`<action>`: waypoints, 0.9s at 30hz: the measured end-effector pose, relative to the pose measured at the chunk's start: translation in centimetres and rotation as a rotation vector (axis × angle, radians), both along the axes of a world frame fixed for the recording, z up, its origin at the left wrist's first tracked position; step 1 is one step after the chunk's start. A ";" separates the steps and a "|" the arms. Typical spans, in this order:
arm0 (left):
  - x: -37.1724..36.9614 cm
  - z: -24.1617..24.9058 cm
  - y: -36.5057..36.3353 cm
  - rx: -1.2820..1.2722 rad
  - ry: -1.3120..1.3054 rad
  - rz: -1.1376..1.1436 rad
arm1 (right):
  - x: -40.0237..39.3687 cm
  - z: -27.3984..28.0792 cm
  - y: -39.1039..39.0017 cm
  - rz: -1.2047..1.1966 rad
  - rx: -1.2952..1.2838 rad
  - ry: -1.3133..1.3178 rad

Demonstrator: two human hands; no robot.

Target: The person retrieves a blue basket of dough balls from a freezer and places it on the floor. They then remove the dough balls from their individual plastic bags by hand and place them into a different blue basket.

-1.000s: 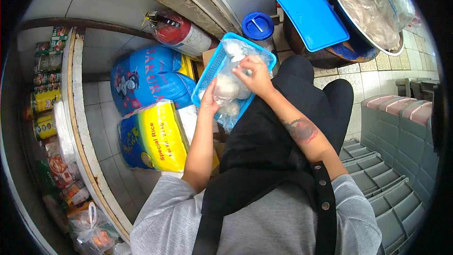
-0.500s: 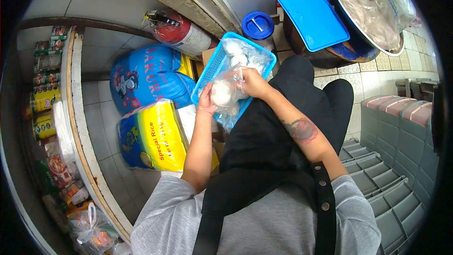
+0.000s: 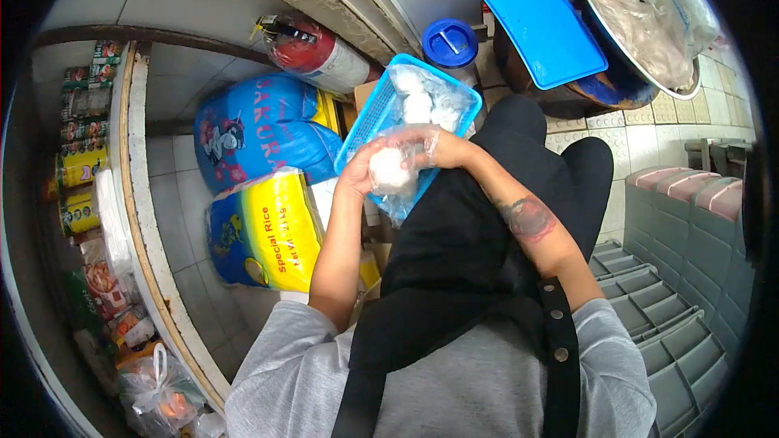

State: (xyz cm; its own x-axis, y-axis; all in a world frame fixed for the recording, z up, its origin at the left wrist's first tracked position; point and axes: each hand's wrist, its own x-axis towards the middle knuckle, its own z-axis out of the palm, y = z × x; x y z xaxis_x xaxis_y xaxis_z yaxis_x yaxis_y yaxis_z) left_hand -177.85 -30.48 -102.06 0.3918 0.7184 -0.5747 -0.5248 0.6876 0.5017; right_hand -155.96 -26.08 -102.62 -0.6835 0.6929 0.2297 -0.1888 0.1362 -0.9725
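A smooth white ball (image 3: 391, 169) in thin clear plastic rests between my two hands, above the near side of a blue mesh basket (image 3: 375, 104). My left hand (image 3: 359, 165) cups the ball from the left. Curving over its upper right side, my right hand (image 3: 442, 148) has its fingers closed on the clear plastic bag (image 3: 403, 186). Loose plastic hangs below the ball and covers parts of my fingers. Inside the basket lie several similar white balls (image 3: 418, 107) under clear plastic. The basket sits just beyond my lap.
To the left are a yellow rice sack (image 3: 280, 231), a blue sack (image 3: 268, 134) and a fire extinguisher (image 3: 320, 53). A blue-lidded tub (image 3: 450, 42) stands behind the basket. Rightward are a blue tray (image 3: 535, 24), a large bowl (image 3: 641, 24) and grey crates (image 3: 682, 349).
My right hand has turned over the top of the ball, its fingers now reaching toward my left hand. The ball shows more fully, and the view has shifted slightly.
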 end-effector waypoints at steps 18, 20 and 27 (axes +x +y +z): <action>0.6 -2.1 -1.2 0.255 -0.605 0.286 | 1.1 3.8 -0.3 -0.064 -0.166 -0.068; 0.1 -5.5 -1.1 0.107 -0.587 0.414 | -0.4 1.6 -0.4 -0.203 0.227 0.005; 4.9 -3.8 -1.9 0.032 -0.432 0.154 | 0.6 2.0 -0.3 -0.268 -0.209 0.029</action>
